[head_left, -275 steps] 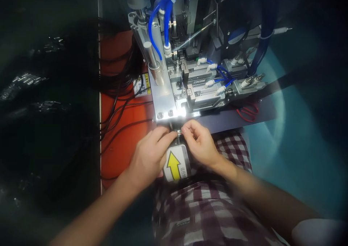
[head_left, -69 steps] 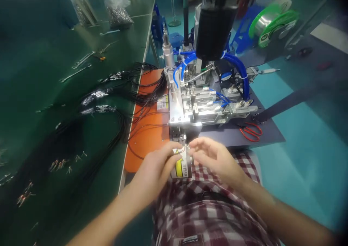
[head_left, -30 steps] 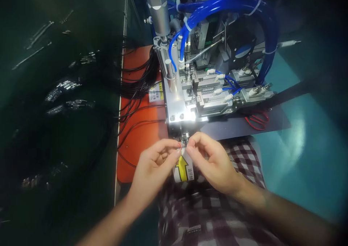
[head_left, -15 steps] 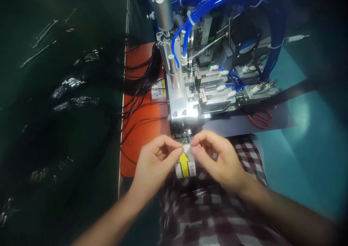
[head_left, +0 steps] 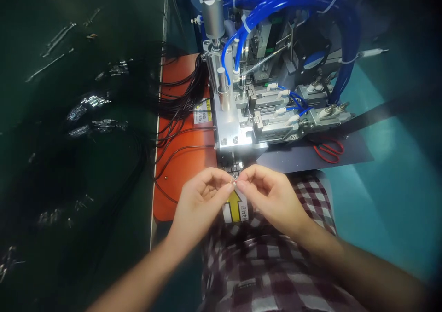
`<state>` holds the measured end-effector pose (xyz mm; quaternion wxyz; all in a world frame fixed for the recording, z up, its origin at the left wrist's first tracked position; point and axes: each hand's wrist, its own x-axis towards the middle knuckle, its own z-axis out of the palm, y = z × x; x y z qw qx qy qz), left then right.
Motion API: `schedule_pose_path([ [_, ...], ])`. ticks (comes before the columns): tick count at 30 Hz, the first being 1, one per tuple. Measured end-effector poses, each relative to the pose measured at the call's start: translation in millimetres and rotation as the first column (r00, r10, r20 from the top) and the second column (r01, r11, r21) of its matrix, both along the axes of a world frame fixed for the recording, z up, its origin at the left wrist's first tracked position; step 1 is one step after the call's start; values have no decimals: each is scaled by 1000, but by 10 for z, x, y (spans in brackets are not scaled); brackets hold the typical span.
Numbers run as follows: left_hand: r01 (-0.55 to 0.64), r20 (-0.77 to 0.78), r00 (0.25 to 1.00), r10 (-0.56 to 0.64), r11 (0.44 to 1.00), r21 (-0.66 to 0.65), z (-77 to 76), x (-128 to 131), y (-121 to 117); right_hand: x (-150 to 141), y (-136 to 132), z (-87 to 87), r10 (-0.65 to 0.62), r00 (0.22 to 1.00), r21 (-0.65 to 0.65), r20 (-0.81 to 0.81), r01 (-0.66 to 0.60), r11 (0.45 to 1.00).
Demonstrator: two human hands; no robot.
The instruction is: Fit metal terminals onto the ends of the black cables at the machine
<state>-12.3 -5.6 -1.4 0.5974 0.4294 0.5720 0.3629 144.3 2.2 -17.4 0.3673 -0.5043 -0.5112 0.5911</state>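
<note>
In front of the machine [head_left: 229, 127] my two hands meet above a white label with a yellow arrow [head_left: 235, 210]. My left hand [head_left: 200, 204] is closed in a pinch of thumb and forefinger on a thin, pale wire-like piece [head_left: 234, 179]. My right hand [head_left: 274, 194] is closed too, its thumb and forefinger pinched right at that piece. What the right fingertips hold is too small to make out. Just beyond the fingertips is a small dark fixture [head_left: 238, 165] at the front of the machine.
Black cables [head_left: 183, 100] cross an orange board [head_left: 172, 164] on the left. Red-handled scissors [head_left: 329, 153] lie right of the machine. Blue air hoses [head_left: 293, 1] arch above it. Several blurred shiny metal pieces [head_left: 96, 101] lie on the dark surface at left. A checkered apron [head_left: 276, 266] covers my lap.
My right hand has moved left, bringing its fingertips from slightly apart to the thin piece in my left hand. My left hand stays nearly in place. The view has shifted slightly.
</note>
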Motion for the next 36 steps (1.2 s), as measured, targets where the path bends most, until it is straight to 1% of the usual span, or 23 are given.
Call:
schedule_pose_path([
  [3, -7, -21, 1000, 7, 1000, 6, 43, -8, 8, -2, 2, 26, -17, 1000, 34, 25, 16, 999],
  [7, -29, -64, 998, 27, 999, -18, 87, -24, 18, 27, 16, 19, -43, 997, 127, 63, 35, 991],
  [11, -28, -8, 1000, 28, 998, -57, 88, -43, 32, 58, 58, -37, -83, 994, 124, 67, 75, 989],
  [14, -22, 15, 1000, 23, 997, -76, 78, -48, 35, 33, 72, -58, -72, 995, 127, 75, 63, 990],
  [19, -18, 10, 1000, 19, 996, -92, 86, -37, 45, -42, 62, -44, -93, 993, 224, 69, 75, 972],
  [22, -19, -4, 1000, 19, 995, -96, 84, -30, 46, -41, 64, -32, -87, 992, 251, 92, 62, 966],
  [24, -40, -43, 998, 37, 997, -71, 67, -21, 27, -27, 60, -11, -117, 986, 286, 122, 78, 955],
  [25, -53, -76, 996, 50, 998, -34, 54, -13, 10, -21, 54, 4, -133, 982, 304, 136, 87, 949],
  [27, -60, -155, 985, 72, 995, 85, 19, 7, -37, -19, 34, 34, -138, 977, 314, 163, 81, 946],
  [29, -34, -218, 973, 78, 979, 199, -17, 30, -87, -31, 10, 53, -103, 977, 289, 189, 45, 956],
  [31, -18, -239, 968, 79, 968, 249, -39, 49, -120, -44, -6, 53, -77, 979, 255, 188, 27, 967],
  [33, -36, -209, 974, 85, 973, 229, -41, 59, -122, -47, -2, 42, -59, 990, 179, 126, 36, 983],
  [35, -54, -131, 989, 73, 988, 145, -25, 53, -93, -38, 20, 34, -24, 1000, 15, 13, 23, 1000],
  [36, -45, -87, 995, 53, 995, 86, -14, 45, -71, -31, 36, 35, -7, 999, -75, -47, 3, 997],
])
